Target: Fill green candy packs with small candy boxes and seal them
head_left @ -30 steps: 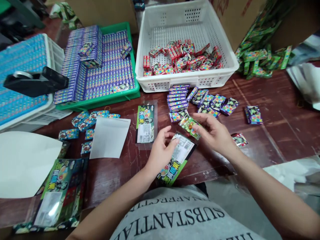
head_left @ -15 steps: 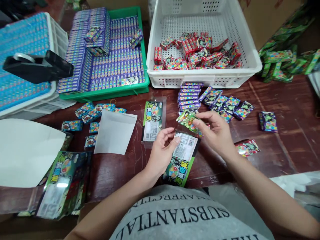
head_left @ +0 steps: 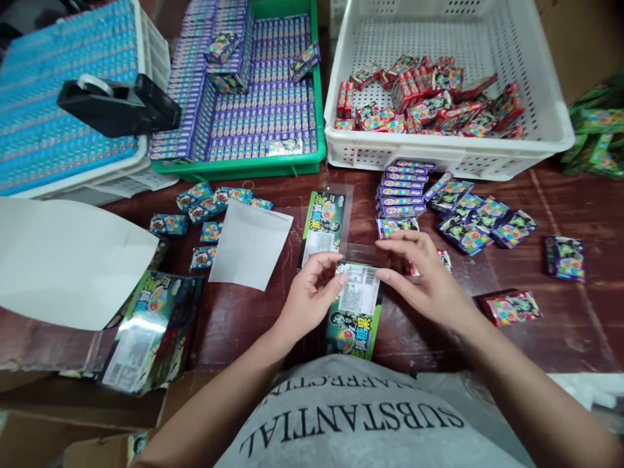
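A printed plastic bag (head_left: 358, 312) with a white label and a green and black face lies in front of me, its clear mouth pointing away. My left hand (head_left: 312, 296) pinches its left edge between thumb and fingers. At the bag's upper right is my right hand (head_left: 424, 279), thumb and fingers apart, with the thumb tip at the bag's edge; nothing shows between them. Beyond it lies a second similar bag (head_left: 324, 218). Purple candy boxes (head_left: 402, 192) are stacked just past my right hand, and a red box partly shows behind its fingers.
A white crate (head_left: 448, 153) holds loose red boxes; a green tray (head_left: 238, 170) holds rows of purple ones. Further left are a crate of blue boxes (head_left: 63, 97) and a black tape dispenser (head_left: 117, 107). Several blue boxes (head_left: 168, 224), white paper (head_left: 251, 244) and stacked bags (head_left: 146, 331) lie leftward.
The green packet that my right hand held is no longer visible. That hand has come down to the bag's mouth and its fingers have parted. The view has shifted, moving the scene rightward.
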Action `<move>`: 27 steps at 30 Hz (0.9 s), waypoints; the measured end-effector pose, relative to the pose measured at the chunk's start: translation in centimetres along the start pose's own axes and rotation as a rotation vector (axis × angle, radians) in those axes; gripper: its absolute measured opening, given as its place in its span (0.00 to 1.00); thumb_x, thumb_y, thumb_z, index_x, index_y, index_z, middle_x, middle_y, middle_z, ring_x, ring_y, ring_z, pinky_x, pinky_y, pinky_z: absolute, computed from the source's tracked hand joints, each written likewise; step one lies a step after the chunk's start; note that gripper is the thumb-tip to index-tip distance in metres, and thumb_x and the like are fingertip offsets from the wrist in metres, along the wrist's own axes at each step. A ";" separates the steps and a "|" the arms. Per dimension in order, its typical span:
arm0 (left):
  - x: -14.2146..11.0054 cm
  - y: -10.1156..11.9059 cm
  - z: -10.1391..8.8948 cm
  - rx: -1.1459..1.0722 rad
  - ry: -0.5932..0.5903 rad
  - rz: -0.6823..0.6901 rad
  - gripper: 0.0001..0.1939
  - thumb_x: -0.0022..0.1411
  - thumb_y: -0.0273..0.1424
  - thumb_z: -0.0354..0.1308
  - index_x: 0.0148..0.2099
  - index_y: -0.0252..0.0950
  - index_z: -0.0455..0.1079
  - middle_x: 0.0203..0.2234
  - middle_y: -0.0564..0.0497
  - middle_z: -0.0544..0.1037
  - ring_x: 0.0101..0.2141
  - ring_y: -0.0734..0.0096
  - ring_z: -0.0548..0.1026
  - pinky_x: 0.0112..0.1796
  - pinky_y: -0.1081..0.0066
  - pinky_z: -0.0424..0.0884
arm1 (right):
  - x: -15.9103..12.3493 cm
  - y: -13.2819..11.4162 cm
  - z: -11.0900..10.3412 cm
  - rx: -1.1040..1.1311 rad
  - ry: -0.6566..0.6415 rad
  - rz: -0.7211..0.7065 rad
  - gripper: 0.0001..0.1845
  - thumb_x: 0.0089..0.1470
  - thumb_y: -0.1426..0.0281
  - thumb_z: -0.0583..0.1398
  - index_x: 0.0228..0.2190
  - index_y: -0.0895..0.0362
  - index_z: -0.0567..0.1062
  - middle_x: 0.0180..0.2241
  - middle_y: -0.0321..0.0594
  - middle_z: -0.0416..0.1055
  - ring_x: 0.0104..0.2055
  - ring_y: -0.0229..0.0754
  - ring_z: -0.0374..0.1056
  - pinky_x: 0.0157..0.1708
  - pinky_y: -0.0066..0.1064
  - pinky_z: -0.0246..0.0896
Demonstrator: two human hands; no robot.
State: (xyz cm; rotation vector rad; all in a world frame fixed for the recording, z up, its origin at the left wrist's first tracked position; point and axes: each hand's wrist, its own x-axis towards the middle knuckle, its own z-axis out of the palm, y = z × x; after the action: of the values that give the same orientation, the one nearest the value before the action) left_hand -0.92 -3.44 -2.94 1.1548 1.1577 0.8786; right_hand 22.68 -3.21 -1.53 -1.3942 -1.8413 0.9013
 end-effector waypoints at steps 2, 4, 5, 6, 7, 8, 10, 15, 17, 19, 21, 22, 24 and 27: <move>0.2 0.3 -1.0 0.003 -0.026 -0.003 0.13 0.64 0.34 0.64 0.50 0.39 0.70 0.40 0.50 0.75 0.40 0.69 0.73 0.41 0.70 0.71 | -1.3 0.1 1.6 0.199 0.084 0.101 0.25 0.60 0.62 0.66 0.56 0.44 0.67 0.54 0.44 0.67 0.54 0.49 0.69 0.53 0.48 0.70; 0.5 0.6 -1.8 -0.009 -0.058 0.001 0.09 0.66 0.35 0.62 0.47 0.38 0.71 0.40 0.50 0.76 0.40 0.68 0.74 0.42 0.69 0.71 | -2.2 0.3 3.2 0.362 0.126 0.175 0.22 0.60 0.62 0.65 0.54 0.45 0.67 0.49 0.42 0.70 0.47 0.45 0.72 0.46 0.42 0.74; 0.7 0.7 -2.0 -0.016 -0.068 0.008 0.08 0.67 0.35 0.61 0.45 0.38 0.72 0.42 0.49 0.77 0.43 0.67 0.75 0.45 0.68 0.71 | -2.4 0.3 3.8 0.396 0.137 0.200 0.19 0.61 0.61 0.64 0.51 0.46 0.68 0.46 0.41 0.72 0.44 0.45 0.72 0.44 0.41 0.74; 0.9 0.9 -2.2 -0.020 -0.070 0.019 0.06 0.67 0.34 0.60 0.44 0.38 0.72 0.45 0.48 0.77 0.47 0.66 0.75 0.48 0.66 0.70 | -2.4 0.3 4.2 0.400 0.139 0.213 0.16 0.61 0.61 0.64 0.49 0.47 0.70 0.44 0.40 0.73 0.43 0.45 0.73 0.43 0.40 0.75; 1.1 0.9 -2.3 -0.023 -0.067 0.029 0.05 0.67 0.34 0.60 0.42 0.38 0.72 0.48 0.47 0.77 0.50 0.65 0.74 0.51 0.65 0.69 | -2.3 0.2 4.4 0.388 0.135 0.218 0.14 0.61 0.61 0.64 0.48 0.48 0.72 0.42 0.40 0.74 0.43 0.45 0.73 0.43 0.40 0.74; 1.3 1.0 -2.3 -0.026 -0.061 0.035 0.05 0.67 0.33 0.60 0.41 0.37 0.73 0.50 0.47 0.78 0.52 0.64 0.74 0.53 0.64 0.68 | -2.1 0.1 4.4 0.375 0.129 0.211 0.12 0.62 0.61 0.64 0.46 0.48 0.74 0.42 0.39 0.74 0.44 0.45 0.73 0.44 0.40 0.74; 1.6 1.1 -2.3 -0.045 -0.041 0.021 0.04 0.65 0.31 0.62 0.39 0.36 0.73 0.47 0.46 0.80 0.50 0.64 0.76 0.53 0.63 0.68 | -1.5 -0.2 4.1 0.364 0.105 0.168 0.07 0.62 0.63 0.63 0.42 0.49 0.76 0.45 0.40 0.75 0.48 0.46 0.73 0.50 0.43 0.72; 1.5 1.4 -2.5 -0.072 -0.005 -0.029 0.12 0.63 0.29 0.64 0.50 0.38 0.73 0.39 0.50 0.82 0.42 0.68 0.78 0.47 0.65 0.71 | -0.9 -1.0 3.3 0.334 0.101 0.117 0.14 0.64 0.66 0.62 0.51 0.45 0.76 0.49 0.40 0.77 0.51 0.46 0.74 0.54 0.47 0.71; 1.4 1.6 -2.7 -0.030 -0.058 -0.029 0.10 0.65 0.33 0.63 0.48 0.37 0.76 0.41 0.48 0.82 0.42 0.67 0.78 0.48 0.64 0.72 | -0.8 -1.2 3.0 0.283 0.072 0.100 0.15 0.63 0.67 0.63 0.51 0.43 0.77 0.47 0.39 0.79 0.49 0.47 0.75 0.52 0.47 0.72; 1.3 1.9 -2.9 0.010 -0.085 -0.039 0.09 0.65 0.36 0.63 0.44 0.36 0.78 0.40 0.47 0.82 0.41 0.66 0.78 0.46 0.64 0.73 | -0.4 -1.4 2.8 0.244 0.031 0.075 0.09 0.61 0.66 0.65 0.44 0.44 0.81 0.46 0.38 0.80 0.49 0.47 0.75 0.52 0.46 0.72; 1.4 2.3 -3.0 0.035 -0.074 -0.052 0.09 0.63 0.36 0.65 0.41 0.36 0.78 0.38 0.47 0.82 0.38 0.66 0.78 0.41 0.65 0.73 | 0.3 -1.9 2.7 0.254 0.032 0.121 0.05 0.59 0.64 0.66 0.38 0.47 0.82 0.43 0.39 0.81 0.46 0.46 0.76 0.49 0.44 0.73; 1.6 2.5 -3.0 0.043 -0.061 -0.052 0.08 0.62 0.34 0.65 0.41 0.36 0.77 0.37 0.48 0.82 0.36 0.67 0.78 0.40 0.66 0.73 | 0.8 -2.2 2.7 0.268 0.037 0.177 0.06 0.58 0.62 0.67 0.37 0.49 0.82 0.40 0.39 0.81 0.43 0.46 0.76 0.46 0.42 0.74; 2.0 3.0 -2.9 0.052 -0.041 -0.051 0.06 0.60 0.31 0.66 0.39 0.35 0.76 0.35 0.49 0.81 0.35 0.69 0.77 0.39 0.67 0.72 | 1.7 -2.9 2.7 0.301 0.044 0.301 0.10 0.55 0.59 0.68 0.34 0.51 0.81 0.35 0.38 0.81 0.36 0.44 0.76 0.39 0.38 0.73; 2.4 3.4 -2.9 0.073 -0.033 -0.050 0.03 0.61 0.30 0.64 0.36 0.35 0.75 0.32 0.51 0.80 0.34 0.71 0.76 0.40 0.69 0.72 | 2.5 -3.3 2.5 0.346 0.005 0.418 0.14 0.53 0.56 0.69 0.32 0.53 0.81 0.33 0.37 0.80 0.34 0.42 0.75 0.37 0.35 0.71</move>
State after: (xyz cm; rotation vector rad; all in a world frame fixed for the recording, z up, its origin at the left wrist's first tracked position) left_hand -3.12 0.24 -0.14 1.1907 1.1951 0.7819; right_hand 18.32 -1.80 0.07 -1.5725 -1.3241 1.3486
